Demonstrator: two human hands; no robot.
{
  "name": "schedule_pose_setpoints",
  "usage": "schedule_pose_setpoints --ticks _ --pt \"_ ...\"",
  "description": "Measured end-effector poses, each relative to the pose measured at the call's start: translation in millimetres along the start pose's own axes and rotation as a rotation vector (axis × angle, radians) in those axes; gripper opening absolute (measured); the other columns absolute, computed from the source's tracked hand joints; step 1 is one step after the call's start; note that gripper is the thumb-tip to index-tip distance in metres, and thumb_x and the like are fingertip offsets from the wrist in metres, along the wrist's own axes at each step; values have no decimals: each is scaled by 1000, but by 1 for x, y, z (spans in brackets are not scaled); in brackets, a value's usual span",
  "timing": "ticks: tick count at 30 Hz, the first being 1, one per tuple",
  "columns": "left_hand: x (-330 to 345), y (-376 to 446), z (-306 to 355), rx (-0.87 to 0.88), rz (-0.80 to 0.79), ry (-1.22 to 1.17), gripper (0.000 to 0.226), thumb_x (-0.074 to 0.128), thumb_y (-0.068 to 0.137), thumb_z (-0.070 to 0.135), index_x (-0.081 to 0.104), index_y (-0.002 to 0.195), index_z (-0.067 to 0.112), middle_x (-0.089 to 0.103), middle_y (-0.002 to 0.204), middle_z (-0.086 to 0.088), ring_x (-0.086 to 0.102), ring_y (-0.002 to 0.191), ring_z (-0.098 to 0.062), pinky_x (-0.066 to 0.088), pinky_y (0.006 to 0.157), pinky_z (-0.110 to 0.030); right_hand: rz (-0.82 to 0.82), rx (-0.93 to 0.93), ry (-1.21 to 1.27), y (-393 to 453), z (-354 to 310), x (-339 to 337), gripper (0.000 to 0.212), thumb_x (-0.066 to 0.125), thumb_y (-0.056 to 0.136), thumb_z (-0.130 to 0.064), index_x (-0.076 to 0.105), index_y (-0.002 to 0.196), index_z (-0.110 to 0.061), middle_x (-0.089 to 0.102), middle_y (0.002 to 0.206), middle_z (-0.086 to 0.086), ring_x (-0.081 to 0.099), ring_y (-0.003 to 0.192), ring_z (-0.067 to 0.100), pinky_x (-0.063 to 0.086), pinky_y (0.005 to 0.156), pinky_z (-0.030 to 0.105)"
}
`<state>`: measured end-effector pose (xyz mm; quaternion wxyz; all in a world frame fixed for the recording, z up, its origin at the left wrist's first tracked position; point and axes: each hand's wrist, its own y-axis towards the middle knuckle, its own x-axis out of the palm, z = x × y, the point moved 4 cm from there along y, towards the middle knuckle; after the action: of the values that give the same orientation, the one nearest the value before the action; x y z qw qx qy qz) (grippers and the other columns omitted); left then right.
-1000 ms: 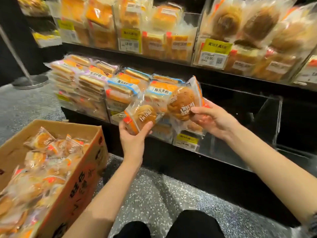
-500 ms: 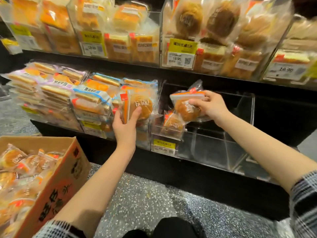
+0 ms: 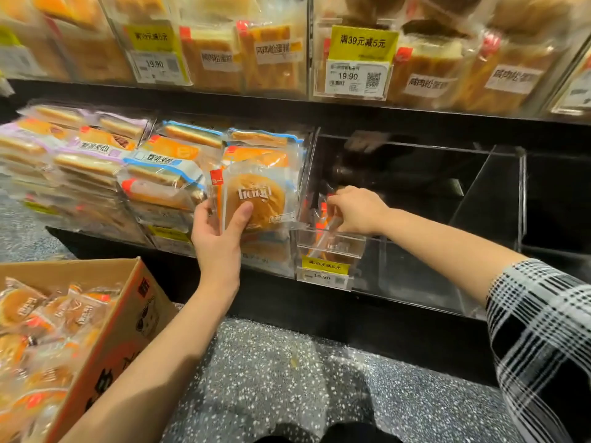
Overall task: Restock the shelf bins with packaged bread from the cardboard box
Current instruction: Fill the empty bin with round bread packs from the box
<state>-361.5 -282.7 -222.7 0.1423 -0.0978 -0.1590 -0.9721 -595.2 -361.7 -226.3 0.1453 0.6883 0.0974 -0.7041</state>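
My left hand (image 3: 217, 241) grips a round bun in a clear packet (image 3: 256, 203), upright, in front of the stacked sandwich packs and just left of the clear acrylic bin (image 3: 492, 199). Inside that bin, my right hand (image 3: 355, 209) reaches down at the front left corner. Its fingers curl on a second bread packet (image 3: 321, 219) standing on edge there, above another packet low in the same corner. The cardboard box (image 3: 108, 327) at lower left holds several packets of the same bun (image 3: 19, 308).
Bins of sandwich packs (image 3: 96, 167) fill the shelf left of the clear bin. The upper shelf holds bagged bread behind price tags (image 3: 358, 71). Speckled floor (image 3: 271, 378) lies between the box and the black shelf base. My knees show at the bottom edge.
My right hand has gone down with its packet from above the bin into the front left corner. My left hand keeps its packet upright, now closer to the bin's left wall.
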Motion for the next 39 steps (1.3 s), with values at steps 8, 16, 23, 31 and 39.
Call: schedule_pose_setpoints --ticks 8,16,23,31,39 --pt "28 3 22 34 -176 97 50 80 61 33 53 102 23 60 104 3 62 91 6 47 77 -12 90 209 332 -18 13 -9 39 64 84 -51 62 106 -19 62 95 -3 59 89 16 50 77 36" --pt "70 0 29 -14 -313 266 46 83 63 47 51 97 48 58 119 0 55 117 -20 48 97 -36 85 476 1647 -60 16 -46 72 17 96 -63 64 103 -10 62 73 8 52 52 15 36 46 24" --pt "74 -18 20 54 -277 186 45 81 71 17 50 101 32 55 106 16 56 104 -3 45 83 -9 70 171 1318 -74 6 -63 58 76 66 -42 60 117 -19 66 111 3 65 101 19 52 84 43" --pt "71 -20 20 49 -478 332 55 83 69 27 47 109 40 60 118 10 56 113 -3 48 90 -17 115 71 1013 -83 -3 -108 35 80 71 -22 68 104 -19 67 100 -4 70 83 10 56 56 22" --pt "46 -22 14 160 -360 193 30 60 91 11 52 106 37 65 105 1 66 98 -12 56 62 -29 243 418 829 -80 37 -90 43 84 67 -33 71 102 -10 67 95 -2 66 83 11 54 54 19"
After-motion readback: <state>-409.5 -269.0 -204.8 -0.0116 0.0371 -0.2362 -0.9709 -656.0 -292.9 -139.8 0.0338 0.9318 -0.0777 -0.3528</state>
